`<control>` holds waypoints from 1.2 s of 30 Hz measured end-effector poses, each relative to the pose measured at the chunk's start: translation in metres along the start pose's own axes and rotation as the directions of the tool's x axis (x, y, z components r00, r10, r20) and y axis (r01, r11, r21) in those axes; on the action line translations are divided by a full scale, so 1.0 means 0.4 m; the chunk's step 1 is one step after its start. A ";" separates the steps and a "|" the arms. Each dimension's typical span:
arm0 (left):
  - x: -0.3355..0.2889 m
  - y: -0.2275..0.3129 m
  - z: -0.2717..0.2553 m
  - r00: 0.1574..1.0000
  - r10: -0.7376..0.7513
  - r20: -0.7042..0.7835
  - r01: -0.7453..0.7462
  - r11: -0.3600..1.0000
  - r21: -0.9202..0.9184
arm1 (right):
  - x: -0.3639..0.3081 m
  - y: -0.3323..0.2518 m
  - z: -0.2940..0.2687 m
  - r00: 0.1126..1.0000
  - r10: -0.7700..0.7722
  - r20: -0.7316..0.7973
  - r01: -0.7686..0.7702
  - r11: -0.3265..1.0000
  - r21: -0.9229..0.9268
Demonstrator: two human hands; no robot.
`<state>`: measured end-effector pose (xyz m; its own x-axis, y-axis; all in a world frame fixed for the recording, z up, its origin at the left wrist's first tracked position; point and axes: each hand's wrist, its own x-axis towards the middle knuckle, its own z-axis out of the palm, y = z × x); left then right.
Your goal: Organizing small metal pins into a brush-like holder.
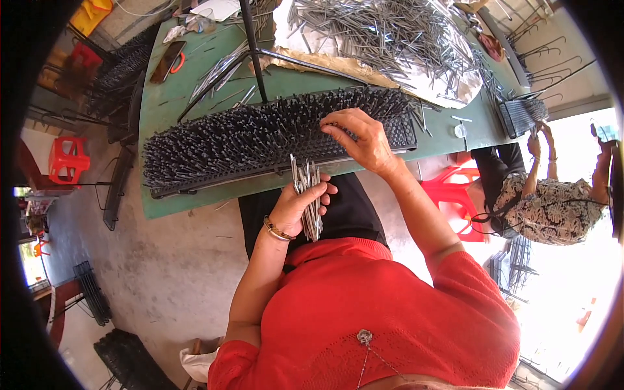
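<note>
**A:** What are the hands doing?

**B:** The left hand (292,208) is clamped around a bundle of thin metal pins (309,195), held upright just in front of the red shirt (370,312). The right hand (364,140) rests palm down on a long black rack (273,140), fingers curled at its top surface; whether they pinch a pin I cannot tell.

**A:** Where is the rack?

**B:** It lies across the near edge of a green bench (195,91), running left to right. It bristles with upright pins along nearly its whole length.

**A:** How far along does the work look?

**B:** Judging by the rack, most of it appears filled. The right end, past the right hand, looks flatter and barer, so that part seems left. A fair bundle remains in the left hand.

**A:** Anything else nearby?

**B:** A large heap of loose pins (390,32) sits on brown paper at the bench's far side. Another person (539,201) sits to the right, handling a smaller rack (520,114). A red stool (68,159) stands on the floor to the left.
</note>
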<state>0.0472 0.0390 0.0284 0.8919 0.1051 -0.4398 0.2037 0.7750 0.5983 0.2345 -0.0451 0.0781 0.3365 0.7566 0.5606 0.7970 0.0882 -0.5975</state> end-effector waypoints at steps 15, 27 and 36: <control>0.003 -0.001 -0.001 1.000 -0.011 0.002 0.011 0.999 -0.038 | -0.001 0.020 0.022 1.000 -0.014 -0.023 0.013 1.000 -0.008; 0.001 -0.003 -0.001 1.000 0.000 0.011 0.000 1.000 0.000 | -0.015 0.011 0.041 0.993 -0.113 -0.030 0.106 0.978 -0.182; -0.001 0.008 0.012 0.997 0.050 0.055 -0.050 0.999 -0.005 | -0.030 -0.011 0.039 0.974 -0.050 -0.223 0.000 0.976 -0.219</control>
<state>0.0492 0.0384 0.0336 0.9220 0.1092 -0.3715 0.1570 0.7716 0.6164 0.2192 -0.0445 0.0649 0.3990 0.5879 0.7036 0.8877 -0.0556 -0.4570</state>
